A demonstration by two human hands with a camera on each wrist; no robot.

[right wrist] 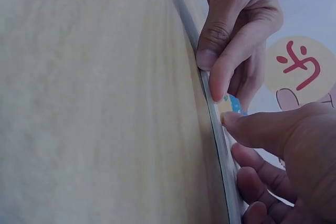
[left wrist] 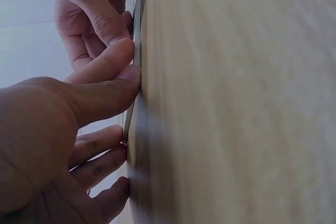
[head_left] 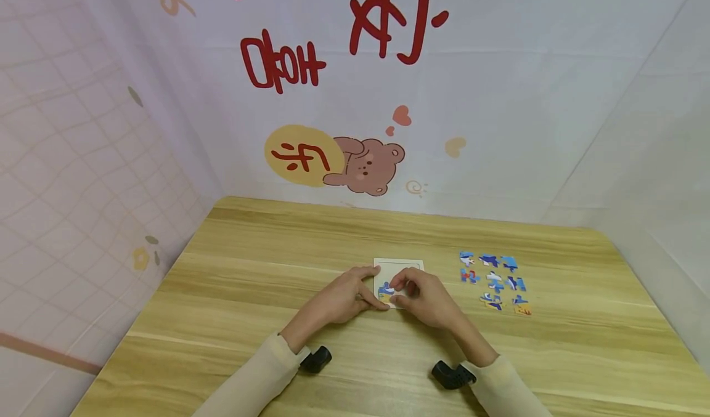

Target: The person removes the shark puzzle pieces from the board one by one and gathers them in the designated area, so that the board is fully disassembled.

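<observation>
A small white puzzle board [head_left: 398, 267] lies flat on the table, with blue and yellow jigsaw pieces [head_left: 384, 295] at its lower left. My left hand [head_left: 349, 295] holds the board by its left side, fingers at the upper corner and thumb along the near edge. Over the board, my right hand [head_left: 426, 298] has thumb and forefinger bent together at a blue-and-white puzzle piece, mostly hidden by the fingertips. In the right wrist view, the right thumb [right wrist: 252, 128] touches the yellow-and-blue puzzle surface [right wrist: 232, 103]. Seen from the left wrist, the board's edge [left wrist: 137, 30] runs beside both hands.
Several loose jigsaw pieces [head_left: 492, 281] lie spread in rough rows right of the board. The wooden table [head_left: 266, 244] meets a printed white cloth backdrop [head_left: 516, 97] at its far edge. Black wrist devices [head_left: 317, 360] sit at both cuffs.
</observation>
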